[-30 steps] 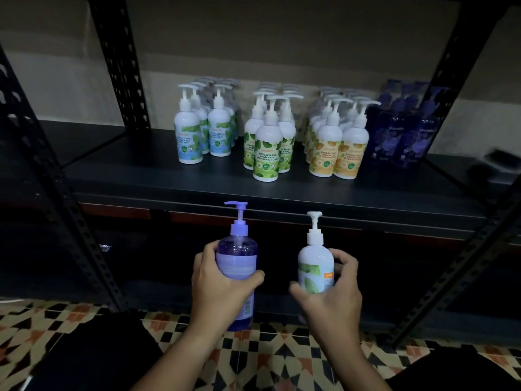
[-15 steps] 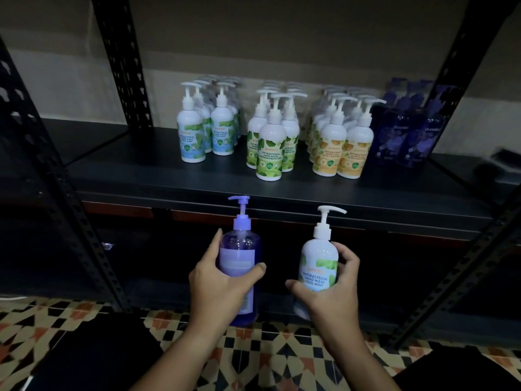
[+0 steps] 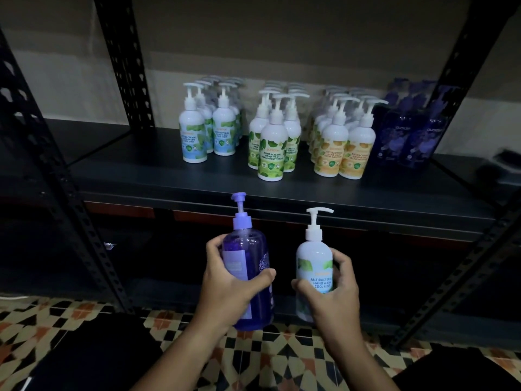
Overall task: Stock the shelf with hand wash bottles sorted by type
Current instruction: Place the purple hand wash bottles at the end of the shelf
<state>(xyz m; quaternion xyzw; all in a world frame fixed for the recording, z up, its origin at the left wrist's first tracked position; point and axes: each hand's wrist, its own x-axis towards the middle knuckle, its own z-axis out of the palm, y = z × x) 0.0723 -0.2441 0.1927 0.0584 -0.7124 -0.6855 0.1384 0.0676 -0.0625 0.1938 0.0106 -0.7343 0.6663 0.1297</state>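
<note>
My left hand (image 3: 228, 289) grips a clear purple pump bottle (image 3: 253, 255) upright, below the shelf's front edge. My right hand (image 3: 332, 294) holds a white cool-mint hand wash bottle (image 3: 313, 258), its label facing me and its spout pointing right. On the dark shelf (image 3: 169, 176) stand four groups: blue-label cool-mint bottles (image 3: 194, 136) on the left, green-label bottles (image 3: 272, 150) in the middle, orange-label bottles (image 3: 332, 150) beside them, and dark purple bottles (image 3: 406, 139) at the far right.
Perforated black uprights (image 3: 124, 66) frame the shelf, with diagonal braces on the left (image 3: 56, 170) and right (image 3: 462, 249). A lower shelf level lies in darkness. Patterned floor tiles (image 3: 267, 359) run beneath my arms. A dark object (image 3: 504, 162) sits at the right edge.
Both bottles have risen slightly toward the shelf. The white bottle has turned in my right hand, so its label now faces me and its spout points right.
</note>
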